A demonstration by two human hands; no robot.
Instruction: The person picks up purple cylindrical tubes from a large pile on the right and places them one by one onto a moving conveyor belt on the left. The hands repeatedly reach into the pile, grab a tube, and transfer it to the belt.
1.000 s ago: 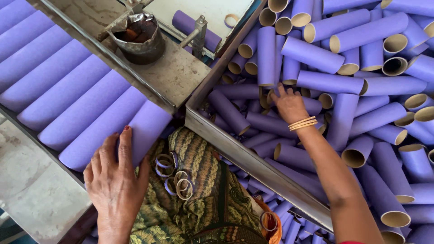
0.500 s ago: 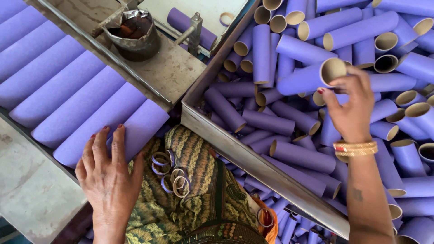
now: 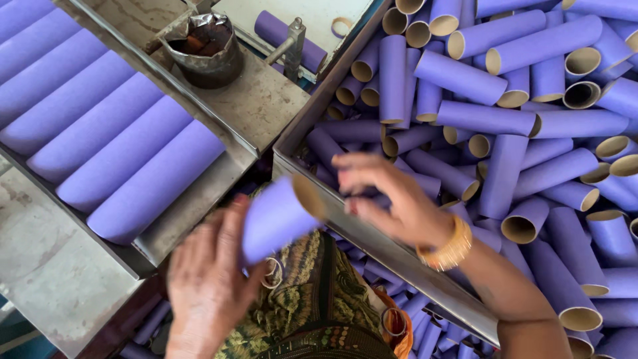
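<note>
Far left, a row of long purple tubes [image 3: 100, 126] lies side by side in a metal tray [image 3: 189, 219], with a battered tin pot [image 3: 205, 50] behind. The left hand [image 3: 209, 282] wraps loosely around a short purple tube [image 3: 276, 216] over the lap. Just right, the right hand [image 3: 392, 199], fingers spread and blurred, hovers off the tube's open end, holding nothing, above the bin's rim [image 3: 372, 236]. Beyond lies a heap of loose purple tubes [image 3: 518, 119].

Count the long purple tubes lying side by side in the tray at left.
5 long purple tubes lie parallel in the metal tray, running from upper left down to the nearest; more may lie beyond the frame's edge.
</note>
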